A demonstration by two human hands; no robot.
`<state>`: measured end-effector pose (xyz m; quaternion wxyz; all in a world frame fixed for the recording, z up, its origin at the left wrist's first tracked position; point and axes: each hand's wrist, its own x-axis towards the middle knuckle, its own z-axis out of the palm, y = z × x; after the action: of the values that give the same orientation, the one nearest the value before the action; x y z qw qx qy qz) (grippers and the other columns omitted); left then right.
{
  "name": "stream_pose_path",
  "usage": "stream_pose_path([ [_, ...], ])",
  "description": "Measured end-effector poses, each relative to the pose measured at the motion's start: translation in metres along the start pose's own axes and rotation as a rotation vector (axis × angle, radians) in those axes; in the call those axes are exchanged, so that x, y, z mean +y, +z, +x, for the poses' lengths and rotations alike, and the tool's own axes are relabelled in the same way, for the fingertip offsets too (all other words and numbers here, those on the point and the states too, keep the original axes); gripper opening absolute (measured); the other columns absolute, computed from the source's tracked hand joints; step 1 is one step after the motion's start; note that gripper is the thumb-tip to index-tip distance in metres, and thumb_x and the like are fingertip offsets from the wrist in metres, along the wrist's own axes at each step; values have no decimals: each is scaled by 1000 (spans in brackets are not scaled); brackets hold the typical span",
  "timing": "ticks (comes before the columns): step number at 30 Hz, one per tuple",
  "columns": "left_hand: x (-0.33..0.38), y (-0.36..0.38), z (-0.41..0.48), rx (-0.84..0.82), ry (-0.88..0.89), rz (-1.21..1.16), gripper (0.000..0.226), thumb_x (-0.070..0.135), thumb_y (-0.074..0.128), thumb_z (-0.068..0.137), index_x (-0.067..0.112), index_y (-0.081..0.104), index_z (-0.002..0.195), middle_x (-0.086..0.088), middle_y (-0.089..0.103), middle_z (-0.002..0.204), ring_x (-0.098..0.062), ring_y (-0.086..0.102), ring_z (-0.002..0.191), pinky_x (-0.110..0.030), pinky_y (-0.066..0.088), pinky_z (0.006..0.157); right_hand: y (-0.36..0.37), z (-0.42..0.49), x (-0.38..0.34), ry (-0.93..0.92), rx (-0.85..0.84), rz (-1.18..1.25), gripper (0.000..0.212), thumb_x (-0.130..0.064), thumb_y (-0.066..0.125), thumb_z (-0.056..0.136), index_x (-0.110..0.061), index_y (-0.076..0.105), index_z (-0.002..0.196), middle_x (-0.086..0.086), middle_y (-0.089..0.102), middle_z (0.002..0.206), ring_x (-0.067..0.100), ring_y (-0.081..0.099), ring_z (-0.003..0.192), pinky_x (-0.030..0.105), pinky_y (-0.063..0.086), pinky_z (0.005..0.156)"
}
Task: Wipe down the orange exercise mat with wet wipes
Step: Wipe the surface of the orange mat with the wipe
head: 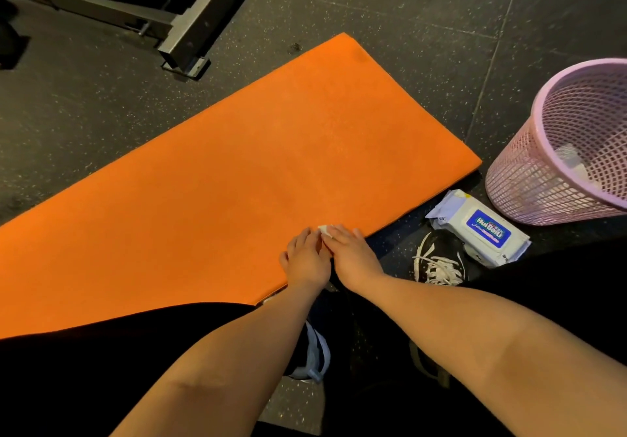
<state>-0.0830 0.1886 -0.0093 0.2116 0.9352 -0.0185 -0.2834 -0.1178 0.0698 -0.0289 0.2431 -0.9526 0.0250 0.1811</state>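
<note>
The orange exercise mat (pixel 237 172) lies flat on the dark floor, running from lower left to upper right. Both hands sit side by side on it close to its near edge. A small white wet wipe (pixel 325 229) shows between their fingertips, mostly hidden under them. My right hand (pixel 353 257) lies flat over the wipe and presses it on the mat. Beside it, my left hand (pixel 307 258) rests on the mat with its fingers touching the wipe's edge. The pack of wet wipes (pixel 481 229), white with a blue label, lies on the floor just right of the mat.
A pink mesh waste basket (pixel 529 179) with some crumpled wipes inside stands to the right of the mat's corner. A metal gym machine frame (pixel 183 39) crosses the floor at the upper left. My laced shoe (pixel 437 263) and dark-clothed knees are near the mat's edge.
</note>
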Motion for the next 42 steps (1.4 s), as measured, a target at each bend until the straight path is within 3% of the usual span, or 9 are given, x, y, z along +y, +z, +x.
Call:
stream_pose_path([
  [6,3,1,-4,13,15,29,47,30,38,105,35,37,152,8,17,166,-18,9,152,-45,3,120,-17,3,13,289,76,-9,67,-9,44,100,-13,16,161,4,5,170,21,-1,156,44,-2,127],
  [11,-1,7,-5,42,25,18,47,35,30,108,31,34,155,6,16,167,-17,8,153,-43,4,122,-6,-7,-12,55,19,69,52,-16,35,107,-15,28,159,2,16,169,20,9,155,36,0,126],
  [14,-5,10,-8,41,49,2,48,32,32,108,28,33,156,3,15,167,-19,7,154,-42,4,123,-11,-6,6,-21,-37,-54,56,-14,37,106,-20,26,160,-1,15,169,18,7,156,44,0,126],
  [20,-12,12,-8,67,92,87,48,32,33,108,24,34,155,-6,16,167,-28,8,152,-41,9,123,-23,3,24,307,-6,-49,68,-12,42,101,-16,12,162,2,0,170,21,-5,156,48,1,126],
  [25,-9,7,-7,14,80,81,50,35,29,108,25,30,157,-3,13,168,-27,6,153,-43,10,123,-8,-6,-6,97,-60,-8,58,-14,36,106,-16,18,162,3,6,170,20,1,156,40,-1,125],
  [28,-9,5,-8,18,71,75,50,37,29,107,27,32,156,-1,15,167,-26,9,153,-45,10,123,-6,-6,-8,22,-115,-57,55,-23,34,108,-21,20,161,-2,8,170,18,1,156,44,0,125],
  [35,2,7,-9,46,7,45,46,33,32,106,33,36,152,-1,15,167,-26,8,152,-46,8,123,-25,3,15,305,-68,-79,60,-24,34,108,-16,12,163,0,0,170,19,-4,156,47,0,126],
  [42,-10,3,4,77,11,59,45,36,27,108,33,35,153,4,21,165,-26,17,147,-46,15,119,-9,3,6,-113,-188,-101,63,-14,37,104,-21,15,162,-5,7,170,15,2,156,43,-3,124],
])
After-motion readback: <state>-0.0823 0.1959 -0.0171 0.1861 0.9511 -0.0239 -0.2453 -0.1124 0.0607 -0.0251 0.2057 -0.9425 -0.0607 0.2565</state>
